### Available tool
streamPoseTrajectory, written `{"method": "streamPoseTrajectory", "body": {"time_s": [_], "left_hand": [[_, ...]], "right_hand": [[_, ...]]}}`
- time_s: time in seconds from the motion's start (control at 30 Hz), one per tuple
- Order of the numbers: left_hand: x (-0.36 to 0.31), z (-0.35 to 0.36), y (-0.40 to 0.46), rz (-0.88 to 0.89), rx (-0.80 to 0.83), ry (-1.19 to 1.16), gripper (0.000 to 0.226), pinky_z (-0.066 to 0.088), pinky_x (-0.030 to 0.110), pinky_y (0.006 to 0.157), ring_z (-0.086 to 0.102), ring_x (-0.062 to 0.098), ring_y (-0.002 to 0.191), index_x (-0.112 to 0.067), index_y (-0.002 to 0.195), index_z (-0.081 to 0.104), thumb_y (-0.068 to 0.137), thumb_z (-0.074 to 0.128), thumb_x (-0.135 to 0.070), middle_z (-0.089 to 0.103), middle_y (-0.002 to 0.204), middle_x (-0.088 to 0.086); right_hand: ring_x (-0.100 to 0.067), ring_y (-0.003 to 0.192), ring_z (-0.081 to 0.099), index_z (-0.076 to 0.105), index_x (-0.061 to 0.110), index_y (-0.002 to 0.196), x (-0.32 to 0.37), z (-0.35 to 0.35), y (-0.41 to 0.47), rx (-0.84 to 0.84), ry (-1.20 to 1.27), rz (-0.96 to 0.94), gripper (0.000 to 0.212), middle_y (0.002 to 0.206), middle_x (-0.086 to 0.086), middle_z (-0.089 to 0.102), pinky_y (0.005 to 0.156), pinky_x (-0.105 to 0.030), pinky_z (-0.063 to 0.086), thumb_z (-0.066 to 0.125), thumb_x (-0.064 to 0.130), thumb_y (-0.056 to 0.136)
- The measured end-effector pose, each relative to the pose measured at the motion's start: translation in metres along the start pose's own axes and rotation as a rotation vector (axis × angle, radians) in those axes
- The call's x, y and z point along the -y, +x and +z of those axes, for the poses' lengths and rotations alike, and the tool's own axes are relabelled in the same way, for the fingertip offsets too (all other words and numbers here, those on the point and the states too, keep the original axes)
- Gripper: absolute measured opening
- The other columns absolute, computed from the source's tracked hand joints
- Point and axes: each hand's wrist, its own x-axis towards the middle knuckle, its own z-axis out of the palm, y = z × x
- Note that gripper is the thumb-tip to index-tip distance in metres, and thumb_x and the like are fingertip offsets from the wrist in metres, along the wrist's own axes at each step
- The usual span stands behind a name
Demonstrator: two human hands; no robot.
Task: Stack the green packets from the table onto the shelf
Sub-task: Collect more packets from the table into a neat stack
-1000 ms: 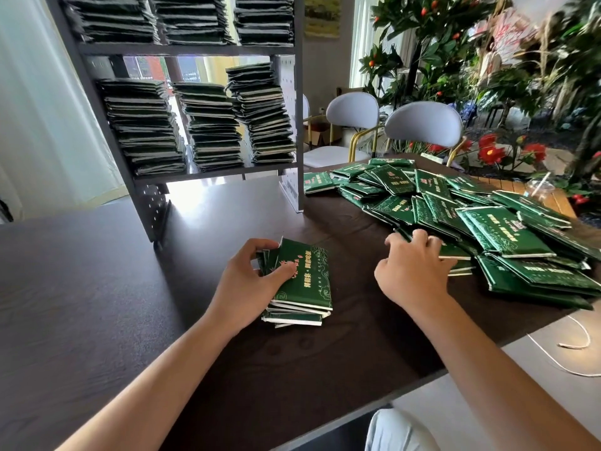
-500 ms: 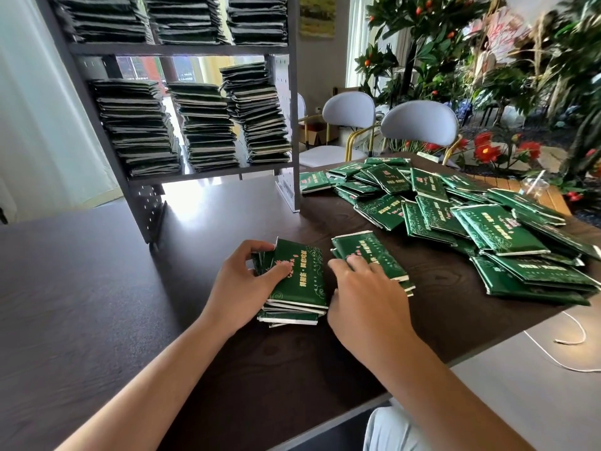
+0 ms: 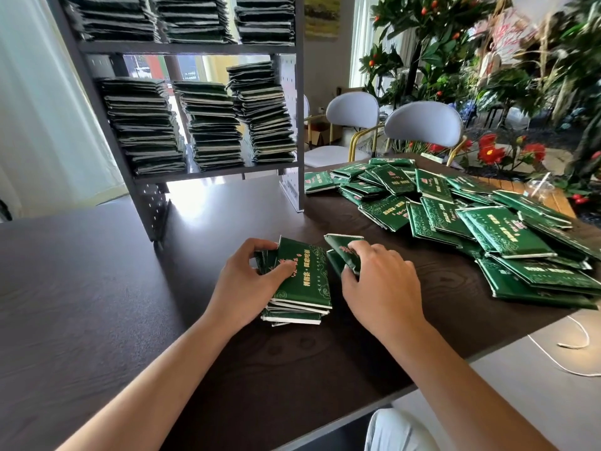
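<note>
Packets fetched from the loose heap [image 3: 487, 219] at right have reached the near pile [image 3: 300, 281] since 1 second ago. Right hand [image 3: 380, 284] pinches 2 packets [image 3: 344, 250], tilted, just right of that pile, which the left hand [image 3: 250, 281] grips. Gathering continues; shelf [image 3: 208, 170] stacking still waits.

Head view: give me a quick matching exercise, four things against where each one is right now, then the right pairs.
Things:
1. small pile of packets
2. tilted packet
3. loose heap of packets
4. white cord

Places:
A. spread over the table's far right
B. on the pale surface at the right edge
C. pinched in the right hand
D. under the left hand, in front of the shelf

Pairs: 1-D, 2-C, 3-A, 4-B
</note>
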Motion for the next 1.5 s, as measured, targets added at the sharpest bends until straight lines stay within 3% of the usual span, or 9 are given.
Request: {"method": "streamPoseTrajectory", "body": {"time_s": [0.13,0.3,0.53,0.73,0.8,0.97,1.13,1.23,1.5], "left_hand": [[0.000,0.001,0.000,0.006,-0.007,0.022,0.027,0.062,0.049,0.080,0.077,0.019,0.074,-0.031,0.105,0.062,0.086,0.080,-0.024,0.073,0.098,-0.007],[0.003,0.001,0.002,0.003,-0.013,0.074,0.022,0.061,0.049,0.082,0.075,0.017,0.075,-0.033,0.105,0.063,0.087,0.076,-0.029,0.075,0.094,-0.001],[0.001,0.000,0.003,-0.086,-0.038,-0.155,0.020,0.055,0.043,0.080,0.072,0.018,0.085,-0.026,0.096,0.071,0.100,0.057,-0.040,0.075,0.089,-0.001],[0.002,0.001,0.004,-0.099,-0.046,-0.094,0.013,0.060,0.045,0.089,0.075,0.019,0.082,-0.025,0.103,0.070,0.091,0.071,-0.020,0.076,0.093,0.001],[0.002,0.001,0.005,-0.124,-0.050,-0.109,0.016,0.060,0.047,0.088,0.076,0.021,0.082,-0.025,0.104,0.069,0.089,0.072,-0.020,0.077,0.094,0.002],[0.003,0.001,0.006,-0.125,-0.058,-0.093,0.021,0.060,0.048,0.089,0.076,0.017,0.084,-0.029,0.106,0.068,0.086,0.073,-0.025,0.074,0.095,-0.006],[0.001,-0.001,0.005,-0.126,-0.081,-0.059,0.030,0.058,0.048,0.092,0.074,0.017,0.089,-0.035,0.105,0.065,0.076,0.068,-0.041,0.073,0.097,-0.010],[0.000,-0.004,0.005,-0.124,-0.088,-0.051,0.023,0.057,0.047,0.094,0.073,0.018,0.092,-0.033,0.108,0.064,0.086,0.070,-0.035,0.072,0.101,-0.008],[-0.004,-0.004,0.003,-0.130,-0.089,-0.069,0.031,0.057,0.050,0.093,0.073,0.020,0.093,-0.034,0.107,0.065,0.077,0.069,-0.043,0.072,0.102,-0.007]], "right_hand": [[-0.017,0.109,0.059,0.062,0.027,0.129,0.006,-0.002,0.001,-0.107,0.300,-0.002,0.033,0.116,0.007,0.065,0.095,-0.037,0.046,0.056,0.029,0.097],[-0.016,0.108,0.054,0.071,0.032,0.118,0.024,0.014,-0.010,-0.103,0.411,-0.203,0.028,0.115,0.010,0.065,0.096,-0.041,0.046,0.065,0.037,0.091],[-0.001,0.121,0.048,0.068,0.036,0.125,0.032,0.015,-0.022,0.007,0.521,-0.327,0.053,0.124,0.022,0.059,0.106,-0.030,0.040,0.056,0.061,0.079],[0.004,0.108,0.058,0.069,0.034,0.119,0.020,-0.001,-0.015,0.086,0.737,-0.186,0.028,0.112,0.020,0.067,0.096,-0.024,0.046,0.063,0.031,0.091],[0.000,0.101,0.060,0.069,0.031,0.115,0.017,-0.002,-0.014,0.013,0.664,-0.081,0.024,0.108,0.016,0.067,0.089,-0.028,0.047,0.054,0.025,0.097],[-0.014,0.126,0.049,0.052,0.031,0.140,0.018,-0.002,-0.020,0.153,0.133,-0.121,0.041,0.137,0.009,0.056,0.103,-0.035,0.039,0.042,0.025,0.101],[-0.012,0.136,0.044,0.046,0.031,0.145,0.013,-0.007,-0.013,0.241,0.095,-0.147,0.048,0.146,0.012,0.051,0.107,-0.037,0.035,0.046,0.022,0.098],[-0.015,0.136,0.042,0.044,0.032,0.145,0.013,-0.004,-0.012,0.253,0.058,-0.156,0.050,0.146,0.011,0.046,0.104,-0.038,0.038,0.054,0.033,0.096],[-0.022,0.117,0.055,0.050,0.029,0.138,0.016,-0.004,-0.004,0.053,0.142,0.004,0.044,0.136,0.006,0.051,0.089,-0.037,0.046,0.053,0.023,0.094]]}}
